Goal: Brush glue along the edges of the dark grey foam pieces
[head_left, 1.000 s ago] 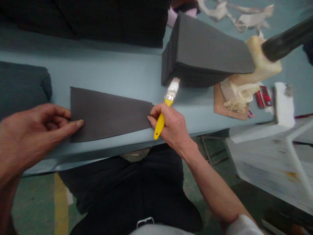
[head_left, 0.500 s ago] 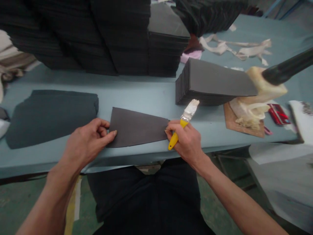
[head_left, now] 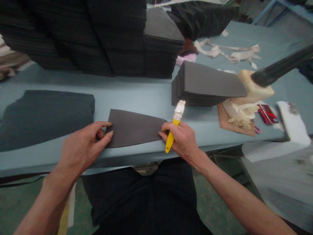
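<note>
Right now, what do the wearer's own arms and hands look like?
Left hand and right hand: bare, no gloves, no rings or tape visible. Left forearm and right forearm: bare as far as the view reaches, with no sleeve, watch or marking visible.

Dark grey panel (head_left: 134,130): we have it smooth, flat and tapering between our grips, wide end at our left hand (head_left: 85,143), narrow end at our right hand's (head_left: 182,137) fingertips | yellow-handled brush (head_left: 175,123): we hold it slanted in the right grip, whitish bristles pointing away beyond the fingers, handle tip towards us
</note>
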A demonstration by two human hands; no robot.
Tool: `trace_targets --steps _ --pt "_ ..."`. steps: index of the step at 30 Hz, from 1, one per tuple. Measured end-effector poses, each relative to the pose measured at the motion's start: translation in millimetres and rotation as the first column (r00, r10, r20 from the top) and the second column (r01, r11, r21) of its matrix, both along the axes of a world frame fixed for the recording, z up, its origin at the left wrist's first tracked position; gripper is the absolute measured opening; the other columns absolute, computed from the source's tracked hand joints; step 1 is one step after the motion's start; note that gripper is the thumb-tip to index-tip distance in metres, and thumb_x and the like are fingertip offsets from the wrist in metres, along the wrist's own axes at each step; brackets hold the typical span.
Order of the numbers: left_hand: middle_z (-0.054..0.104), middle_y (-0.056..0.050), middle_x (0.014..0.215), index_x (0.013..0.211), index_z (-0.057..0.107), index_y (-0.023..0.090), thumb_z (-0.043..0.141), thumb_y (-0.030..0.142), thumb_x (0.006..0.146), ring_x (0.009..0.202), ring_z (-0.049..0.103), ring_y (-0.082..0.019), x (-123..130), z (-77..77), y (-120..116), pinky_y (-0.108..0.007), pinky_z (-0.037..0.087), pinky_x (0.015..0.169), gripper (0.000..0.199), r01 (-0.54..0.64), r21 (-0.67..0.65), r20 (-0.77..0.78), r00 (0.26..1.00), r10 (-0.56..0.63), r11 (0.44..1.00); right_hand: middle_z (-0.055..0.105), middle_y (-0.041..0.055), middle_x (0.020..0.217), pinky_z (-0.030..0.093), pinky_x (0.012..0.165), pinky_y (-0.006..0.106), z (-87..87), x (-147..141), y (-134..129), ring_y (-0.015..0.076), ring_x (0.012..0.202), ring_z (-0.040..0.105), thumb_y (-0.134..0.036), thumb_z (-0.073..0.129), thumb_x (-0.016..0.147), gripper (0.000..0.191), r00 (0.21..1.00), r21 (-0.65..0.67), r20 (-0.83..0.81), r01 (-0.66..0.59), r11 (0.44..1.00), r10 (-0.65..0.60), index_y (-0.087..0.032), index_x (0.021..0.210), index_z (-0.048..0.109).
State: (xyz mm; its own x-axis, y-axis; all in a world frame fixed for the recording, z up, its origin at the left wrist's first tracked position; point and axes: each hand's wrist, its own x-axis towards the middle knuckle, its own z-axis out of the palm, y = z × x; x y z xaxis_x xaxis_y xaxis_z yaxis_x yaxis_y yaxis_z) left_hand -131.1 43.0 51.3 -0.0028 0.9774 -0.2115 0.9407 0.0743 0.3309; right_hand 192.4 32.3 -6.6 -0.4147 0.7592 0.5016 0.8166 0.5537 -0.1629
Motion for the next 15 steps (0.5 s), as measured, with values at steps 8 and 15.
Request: trace_targets --steps 8,15 --pt "0.067 -0.001 0.084 0.128 0.073 0.025 0.047 0.061 0.091 0.074 0.063 -0.021 -1.1 -7.5 -3.6 -0.033 0.041 0.069 0.058 -0.027 0.057 -0.003 1.000 0.027 0.998 0.082 0.0044 0.106 0.046 0.082 0.036 0.7 2.2 0.1 0.0237 0.092 0.072 -0.030 0.071 0.103 0.009 0.998 -0.061 -0.030 -0.058 0.996 0.056 -0.023 0.103 0.065" --pt "0.074 -0.005 0.093 0.123 0.076 0.024 0.045 0.062 0.096 0.082 0.067 -0.024 -3.4 -7.1 -4.4 -0.036 0.046 0.076 0.056 0.001 0.128 -0.007 1.000 0.000 0.992 0.082 0.0043 0.109 0.046 0.087 0.037 -2.9 0.4 -0.6 0.0239 0.093 0.071 -0.027 0.072 0.101 0.007 0.998 -0.058 -0.036 -0.044 0.997 0.042 -0.024 0.104 0.066"
